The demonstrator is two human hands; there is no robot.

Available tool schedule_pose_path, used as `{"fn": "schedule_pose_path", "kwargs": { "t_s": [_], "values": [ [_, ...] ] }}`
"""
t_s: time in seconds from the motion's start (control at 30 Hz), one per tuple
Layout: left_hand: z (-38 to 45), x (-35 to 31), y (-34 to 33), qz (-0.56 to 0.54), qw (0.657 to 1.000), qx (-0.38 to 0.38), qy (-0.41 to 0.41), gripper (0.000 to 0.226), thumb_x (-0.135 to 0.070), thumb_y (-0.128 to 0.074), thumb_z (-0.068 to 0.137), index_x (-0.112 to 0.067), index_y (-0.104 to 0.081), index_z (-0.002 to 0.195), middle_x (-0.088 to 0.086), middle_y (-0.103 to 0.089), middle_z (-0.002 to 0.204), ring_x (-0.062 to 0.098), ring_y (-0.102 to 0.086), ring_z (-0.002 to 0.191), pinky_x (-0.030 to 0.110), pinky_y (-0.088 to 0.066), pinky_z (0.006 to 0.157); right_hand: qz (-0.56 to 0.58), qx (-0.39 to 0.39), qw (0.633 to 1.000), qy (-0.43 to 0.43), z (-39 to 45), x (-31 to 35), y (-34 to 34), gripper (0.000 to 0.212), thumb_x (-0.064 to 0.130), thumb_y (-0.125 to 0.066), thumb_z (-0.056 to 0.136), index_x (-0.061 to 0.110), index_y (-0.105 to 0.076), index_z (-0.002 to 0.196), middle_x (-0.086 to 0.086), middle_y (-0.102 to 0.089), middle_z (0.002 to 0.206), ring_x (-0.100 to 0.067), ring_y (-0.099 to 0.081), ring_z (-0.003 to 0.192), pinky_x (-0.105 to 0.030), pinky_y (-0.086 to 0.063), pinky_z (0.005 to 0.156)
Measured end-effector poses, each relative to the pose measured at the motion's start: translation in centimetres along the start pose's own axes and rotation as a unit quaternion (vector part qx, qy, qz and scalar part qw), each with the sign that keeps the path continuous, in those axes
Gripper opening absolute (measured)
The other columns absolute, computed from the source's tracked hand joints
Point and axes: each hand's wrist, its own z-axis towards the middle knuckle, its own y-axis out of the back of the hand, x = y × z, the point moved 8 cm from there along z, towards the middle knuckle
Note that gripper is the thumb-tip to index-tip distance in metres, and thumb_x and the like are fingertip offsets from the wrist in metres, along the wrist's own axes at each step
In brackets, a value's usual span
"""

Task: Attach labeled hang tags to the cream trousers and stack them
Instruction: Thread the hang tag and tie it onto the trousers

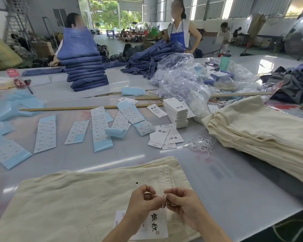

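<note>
Tying a hang tag onto cream trousers

Left hand (143, 200) and right hand (182, 202) each pinch the white string (164, 206) above the hang tag (155, 222), which lies on folded cream trousers (68, 198) on the bench (226, 186).

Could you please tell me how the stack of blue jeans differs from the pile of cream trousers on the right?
The stack of blue jeans is dark blue denim; the pile of cream trousers is pale cream cloth. The jeans stand tall and narrow at the far side of the table; the cream trousers lie lower and broader, at its right edge. The jeans are squared up neatly; the cream pile's layers are fanned and offset. Both are folded garments piled on the same table.
</note>
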Motion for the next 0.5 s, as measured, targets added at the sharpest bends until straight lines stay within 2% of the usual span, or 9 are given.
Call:
{"fn": "schedule_pose_path", "kwargs": {
  "t_s": [0.23,0.5],
  "values": [
    [0.05,0.03,-0.04,-0.002,1.0,0.004,-0.008,0.04,0.007,-0.077,0.07,-0.008,-0.041,0.077,0.024,-0.068,0.068,0.022,-0.062,0.057,0.022,-0.047,0.053,-0.005,-0.002,1.0,-0.001,-0.18,0.05,-0.06,0.008,-0.009,-0.063,0.078,-0.003,-0.069,0.079,-0.019,-0.066,0.073,-0.025,-0.064,0.062,-0.025,-0.053,0.059],
    [0.05,0.14,-0.13,-0.023,1.0,0.0,-0.012,0.043,-0.004,-0.078,0.059,-0.007,-0.039,0.077,0.025,-0.067,0.067,0.024,-0.062,0.057,0.022,-0.047,0.052,-0.025,0.004,0.999,0.02,-0.39,0.56,-0.29,0.009,-0.014,-0.061,0.078,-0.007,-0.067,0.079,-0.021,-0.064,0.071,-0.028,-0.061,0.061,-0.026,-0.051,0.06]
  ]
}}
